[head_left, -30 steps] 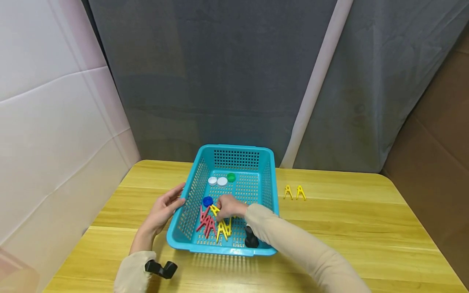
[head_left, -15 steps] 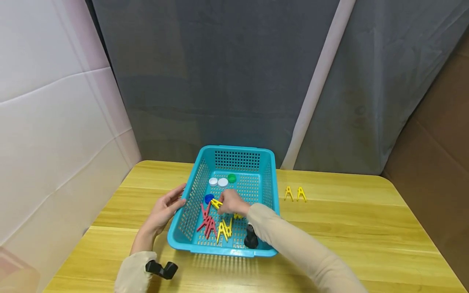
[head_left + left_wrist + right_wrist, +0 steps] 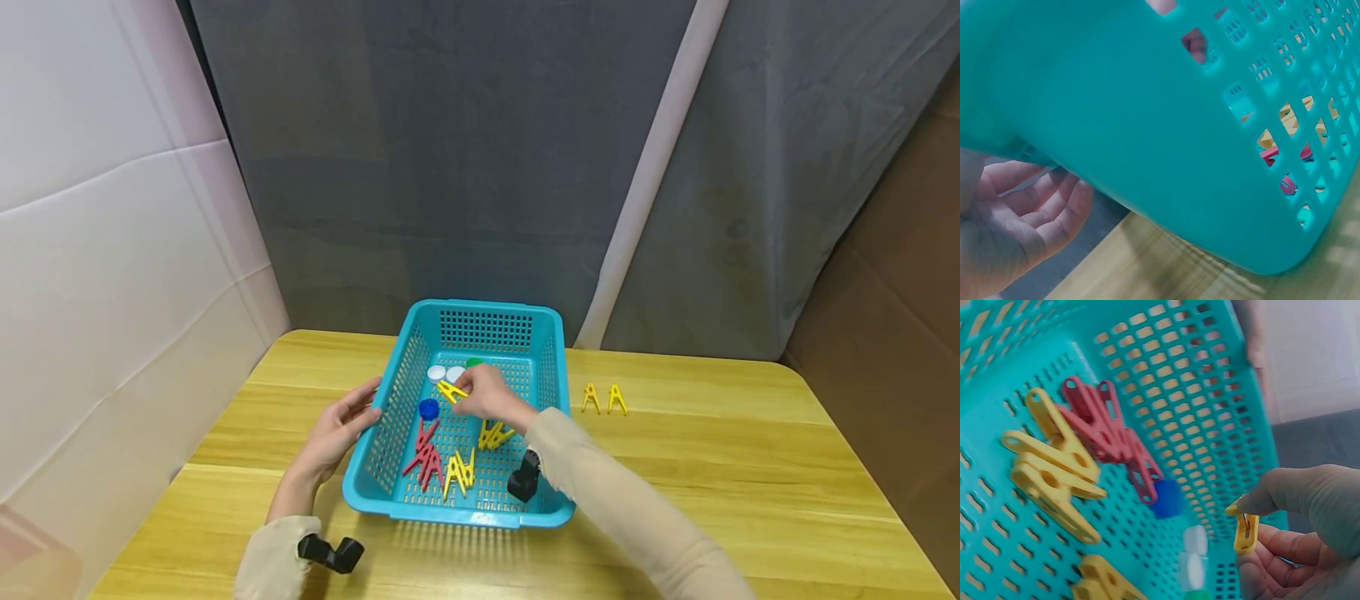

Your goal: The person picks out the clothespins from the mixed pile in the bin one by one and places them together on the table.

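One yellow clip (image 3: 450, 392) is pinched by the right hand (image 3: 491, 393) over the teal basket (image 3: 420, 513), sleeved forearm (image 3: 637, 508) slanting across its right rim, the left hand (image 3: 330, 435) touching its left rim with relaxed fingers (image 3: 352, 398).

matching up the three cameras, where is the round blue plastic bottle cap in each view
Head: left of and below centre, the blue cap, just above the A-shaped red plastic clothespins.
Left wrist: not visible.
Right wrist: just below centre, the blue cap, blurred, between those clothespins and two round white plastic caps.
Shared landmark: the perforated turquoise plastic basket, in all three views.
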Demonstrator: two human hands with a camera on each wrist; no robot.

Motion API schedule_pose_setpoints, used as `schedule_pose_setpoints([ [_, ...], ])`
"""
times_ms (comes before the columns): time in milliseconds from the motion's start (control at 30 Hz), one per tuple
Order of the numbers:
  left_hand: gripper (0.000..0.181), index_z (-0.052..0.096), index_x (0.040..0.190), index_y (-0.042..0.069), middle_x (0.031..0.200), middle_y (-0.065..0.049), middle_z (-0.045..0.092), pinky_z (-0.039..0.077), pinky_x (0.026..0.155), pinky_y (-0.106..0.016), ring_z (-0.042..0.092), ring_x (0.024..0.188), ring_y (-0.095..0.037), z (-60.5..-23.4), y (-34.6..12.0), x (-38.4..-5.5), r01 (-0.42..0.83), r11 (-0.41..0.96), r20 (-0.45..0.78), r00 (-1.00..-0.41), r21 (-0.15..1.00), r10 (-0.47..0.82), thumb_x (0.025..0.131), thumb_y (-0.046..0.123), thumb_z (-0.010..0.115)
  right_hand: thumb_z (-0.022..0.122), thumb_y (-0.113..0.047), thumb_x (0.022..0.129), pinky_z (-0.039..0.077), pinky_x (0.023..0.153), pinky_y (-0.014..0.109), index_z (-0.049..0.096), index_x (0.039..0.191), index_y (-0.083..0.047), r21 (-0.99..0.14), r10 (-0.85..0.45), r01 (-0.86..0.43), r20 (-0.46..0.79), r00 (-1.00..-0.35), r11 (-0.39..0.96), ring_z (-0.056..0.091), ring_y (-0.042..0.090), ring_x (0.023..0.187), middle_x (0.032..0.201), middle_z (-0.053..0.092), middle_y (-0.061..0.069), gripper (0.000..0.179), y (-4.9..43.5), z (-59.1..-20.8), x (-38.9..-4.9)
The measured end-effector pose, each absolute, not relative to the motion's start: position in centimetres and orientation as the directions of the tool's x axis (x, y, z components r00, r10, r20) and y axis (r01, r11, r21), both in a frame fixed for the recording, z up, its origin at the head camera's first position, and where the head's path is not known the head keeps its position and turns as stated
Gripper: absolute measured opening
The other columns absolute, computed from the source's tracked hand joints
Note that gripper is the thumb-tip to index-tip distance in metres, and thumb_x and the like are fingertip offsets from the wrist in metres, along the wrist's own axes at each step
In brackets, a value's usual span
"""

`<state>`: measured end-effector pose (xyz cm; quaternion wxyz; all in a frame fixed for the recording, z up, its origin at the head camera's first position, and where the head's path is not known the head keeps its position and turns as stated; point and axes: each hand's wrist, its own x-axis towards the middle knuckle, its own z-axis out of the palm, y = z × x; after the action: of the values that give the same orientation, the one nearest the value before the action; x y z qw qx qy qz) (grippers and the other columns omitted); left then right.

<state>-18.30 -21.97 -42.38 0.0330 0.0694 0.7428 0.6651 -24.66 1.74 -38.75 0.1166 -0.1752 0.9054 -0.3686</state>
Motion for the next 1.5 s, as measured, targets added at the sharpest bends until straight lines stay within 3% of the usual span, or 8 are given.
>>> schedule_pose_setpoints([
  [300,0.055,0.029,0.144,-0.006,0.136,-0.032,0.037,0.05,0.079,-0.02,0.055,0.098,-0.001,-42.3,-22.0,-18.3,0.058,0.102,0.043,-0.989,0.993,0.145,0.095,0.005,0.051,0.076,-0.006,0.075,0.051,0.071,0.028,0.067,0.108,0.001,-0.683,-0.344,-0.232,-0.029,-0.939,0.693,0.057,0.017,0.084,0.094,0.064,0.007,0.036,4.4,-36.4,-25.0],
  [567,0.055,0.028,0.144,-0.006,0.137,-0.032,0.037,0.05,0.079,-0.02,0.055,0.098,0.0,-42.2,-22.0,-18.3,0.059,0.101,0.044,-0.988,0.993,0.148,0.095,0.005,0.051,0.074,-0.006,0.074,0.05,0.067,0.028,0.068,0.103,0.001,-0.689,-0.289,-0.241,0.047,-0.956,0.684,0.057,0.017,0.076,0.088,0.065,0.007,0.03,7.5,-34.6,-25.2],
  [867,0.055,0.028,0.144,-0.005,0.137,-0.031,0.036,0.05,0.079,-0.02,0.055,0.097,0.0,-42.4,-22.2,-18.4,0.054,0.101,0.039,-0.988,0.993,0.151,0.096,0.006,0.051,0.071,-0.005,0.077,0.052,0.07,0.031,0.066,0.106,0.004,-0.694,-0.219,-0.217,0.086,-0.972,0.687,0.057,0.022,0.079,0.092,0.064,0.012,0.03,11.7,-33.3,-25.4],
  [1500,0.056,0.026,0.145,-0.005,0.138,-0.031,0.036,0.05,0.079,-0.02,0.055,0.098,0.001,-42.3,-22.4,-18.5,0.062,0.105,0.045,-0.986,0.993,0.159,0.096,0.006,0.051,0.066,-0.005,0.08,0.047,0.065,0.028,0.062,0.107,0.01,-0.697,-0.045,-0.071,0.055,-0.997,0.714,0.051,0.025,0.077,0.093,0.059,0.018,0.031,21.2,-36.0,-25.6],
])
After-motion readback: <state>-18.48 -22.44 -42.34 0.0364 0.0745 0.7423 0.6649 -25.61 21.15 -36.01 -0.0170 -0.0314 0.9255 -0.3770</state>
